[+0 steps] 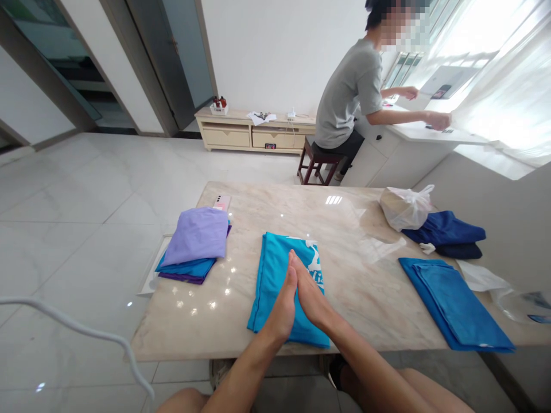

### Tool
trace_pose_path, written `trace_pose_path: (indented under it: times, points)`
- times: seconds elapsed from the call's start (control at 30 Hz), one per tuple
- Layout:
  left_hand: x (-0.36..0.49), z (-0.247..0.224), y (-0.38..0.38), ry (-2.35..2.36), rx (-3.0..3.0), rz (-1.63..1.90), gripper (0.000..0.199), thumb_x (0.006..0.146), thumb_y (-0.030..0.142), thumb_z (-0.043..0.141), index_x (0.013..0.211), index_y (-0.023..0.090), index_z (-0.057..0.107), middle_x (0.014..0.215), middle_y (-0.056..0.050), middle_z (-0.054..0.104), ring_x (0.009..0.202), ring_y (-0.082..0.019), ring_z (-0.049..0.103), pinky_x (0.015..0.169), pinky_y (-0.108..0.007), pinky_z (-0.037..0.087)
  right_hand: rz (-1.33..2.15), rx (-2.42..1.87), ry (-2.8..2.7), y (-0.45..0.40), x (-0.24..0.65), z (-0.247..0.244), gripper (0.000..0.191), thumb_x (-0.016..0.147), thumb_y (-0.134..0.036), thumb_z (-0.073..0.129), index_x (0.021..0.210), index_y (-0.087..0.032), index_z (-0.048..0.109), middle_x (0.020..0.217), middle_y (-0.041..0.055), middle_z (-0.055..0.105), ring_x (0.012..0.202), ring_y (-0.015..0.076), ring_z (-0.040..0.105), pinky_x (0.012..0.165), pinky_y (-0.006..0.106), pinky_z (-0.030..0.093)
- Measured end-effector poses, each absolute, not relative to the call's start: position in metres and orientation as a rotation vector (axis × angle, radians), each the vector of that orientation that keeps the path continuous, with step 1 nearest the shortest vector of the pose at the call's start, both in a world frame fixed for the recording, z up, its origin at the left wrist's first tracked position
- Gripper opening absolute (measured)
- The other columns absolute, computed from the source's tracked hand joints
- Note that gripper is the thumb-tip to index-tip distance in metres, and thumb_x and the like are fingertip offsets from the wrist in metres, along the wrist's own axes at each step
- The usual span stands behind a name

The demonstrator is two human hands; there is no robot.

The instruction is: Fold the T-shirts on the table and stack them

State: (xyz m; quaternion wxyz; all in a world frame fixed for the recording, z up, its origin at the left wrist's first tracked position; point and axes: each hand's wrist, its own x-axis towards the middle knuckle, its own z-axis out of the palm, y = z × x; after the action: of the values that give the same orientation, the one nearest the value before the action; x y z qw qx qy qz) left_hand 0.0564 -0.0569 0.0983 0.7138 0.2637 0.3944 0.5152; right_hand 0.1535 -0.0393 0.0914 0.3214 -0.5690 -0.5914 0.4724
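Note:
A bright turquoise folded cloth (271, 275) with a white print lies in front of me on the marble-topped table (181, 321). Over its middle, my left hand (284, 307) and my right hand (310, 295) are held palm to palm, fingers stretched out and pointing away from me. Neither hand grips anything. Whether their lower edges touch the cloth, I cannot tell. The hands cover part of the white print.
Left is a stack of folded cloths (198, 235), lilac on top, near a pink phone (222, 201). Right are a folded blue cloth (458, 304), dark blue fabric (451, 229) and a white plastic bag (404, 207). Beyond, a person (346, 97) sits on a stool (316, 163).

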Motion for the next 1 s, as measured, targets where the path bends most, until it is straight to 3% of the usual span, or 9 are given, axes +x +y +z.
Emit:
trace_pose_path:
  times: [0.13, 0.33, 0.6, 0.73, 0.9, 1.0]
  points:
    - [0.055, 0.115, -0.049, 0.737, 0.418, 1.212, 0.070, 0.105, 0.072, 0.047, 0.161, 0.031, 0.059, 0.176, -0.002, 0.045, 0.168, -0.028, 0.031, 0.137, -0.047, 0.032, 1.321, -1.481, -1.317, -0.034, 0.139, 0.104, 0.083, 0.110, -0.078, 0.026, 0.178, -0.030, 0.030, 0.185, -0.0004, 0.020, 0.172, 0.0207, 0.013, 0.141, 0.049, 0.012]
    - [0.059, 0.125, -0.047, 0.773, 0.455, 1.217, 0.063, 0.105, 0.066, 0.054, 0.158, 0.033, 0.063, 0.171, -0.001, 0.053, 0.166, -0.028, 0.036, 0.134, -0.046, 0.038, 1.341, -1.471, -1.295, -0.030, 0.137, 0.121, 0.089, 0.108, -0.081, 0.029, 0.178, -0.027, 0.029, 0.185, 0.0021, 0.018, 0.172, 0.0220, 0.013, 0.141, 0.050, 0.011]
    - [0.056, 0.111, -0.044, 0.909, 0.551, 1.201, 0.065, 0.100, 0.064, 0.065, 0.153, 0.027, 0.068, 0.171, -0.004, 0.052, 0.168, -0.028, 0.033, 0.140, -0.044, 0.024, 1.157, -1.524, -1.586, -0.033, 0.147, 0.091, 0.079, 0.114, -0.065, 0.019, 0.180, -0.022, 0.021, 0.186, 0.0061, 0.015, 0.172, 0.0205, 0.010, 0.141, 0.049, 0.013]
    - [0.061, 0.104, -0.044, 1.140, 0.688, 1.205, 0.064, 0.100, 0.067, 0.062, 0.148, 0.025, 0.071, 0.168, -0.006, 0.056, 0.166, -0.029, 0.037, 0.140, -0.047, 0.022, 1.196, -1.445, -1.743, -0.031, 0.157, 0.086, 0.080, 0.113, -0.066, 0.028, 0.178, -0.018, 0.030, 0.184, 0.0105, 0.021, 0.171, 0.0248, 0.016, 0.141, 0.051, 0.014]
    - [0.052, 0.100, -0.040, 1.167, 0.693, 1.171, 0.068, 0.101, 0.074, 0.055, 0.141, 0.023, 0.076, 0.161, -0.011, 0.063, 0.156, -0.034, 0.052, 0.132, -0.053, 0.040, 1.337, -1.566, -1.489, -0.028, 0.159, 0.116, 0.087, 0.108, -0.080, 0.030, 0.169, -0.021, 0.049, 0.178, 0.0108, 0.039, 0.167, 0.0289, 0.032, 0.139, 0.054, 0.021]
    - [0.041, 0.099, -0.033, 1.116, 0.745, 1.129, 0.068, 0.100, 0.075, 0.056, 0.135, 0.022, 0.080, 0.152, -0.013, 0.070, 0.149, -0.037, 0.060, 0.128, -0.055, 0.044, 1.335, -1.521, -1.458, -0.025, 0.163, 0.130, 0.089, 0.104, -0.086, 0.031, 0.157, -0.022, 0.065, 0.168, 0.0120, 0.055, 0.161, 0.0317, 0.045, 0.136, 0.053, 0.030]
